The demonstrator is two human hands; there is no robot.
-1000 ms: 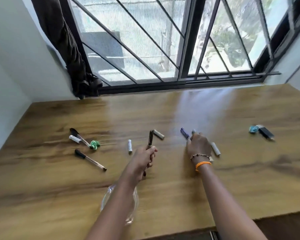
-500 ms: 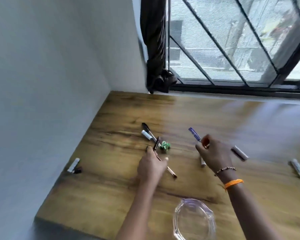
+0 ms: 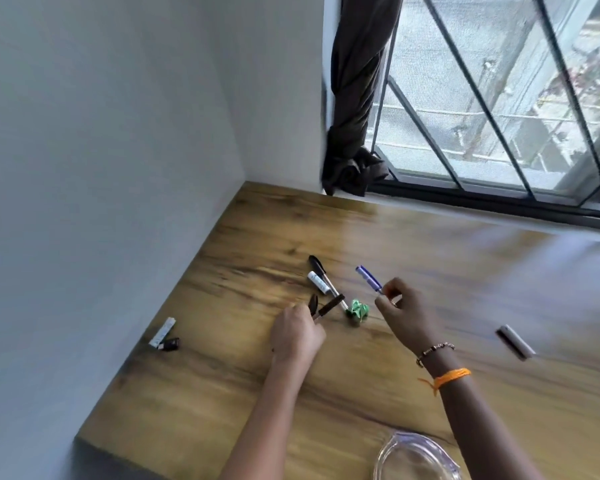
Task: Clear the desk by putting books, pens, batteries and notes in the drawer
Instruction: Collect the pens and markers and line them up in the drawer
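Note:
My left hand (image 3: 297, 332) grips two dark pens (image 3: 328, 306) just above the wooden desk (image 3: 465, 271). My right hand (image 3: 404, 317) pinches a blue pen (image 3: 368, 278) whose cap points up and left. Between the hands lies a crumpled green note (image 3: 358, 310). Behind my left hand a black-capped pen (image 3: 321, 271) and a white battery (image 3: 318, 282) lie side by side. Near the left wall rest another white battery (image 3: 162, 332) and a small dark piece (image 3: 170, 344). A grey battery (image 3: 515, 342) lies at the right.
A white wall borders the desk on the left. A barred window (image 3: 499, 98) with a knotted dark curtain (image 3: 354, 133) runs along the back. A clear glass dish (image 3: 418, 457) sits at the desk's near edge, between my arms.
The view swung left toward the wall corner. My left hand moved left with its dark pen and now holds two. My right hand lifted the blue pen and followed left.

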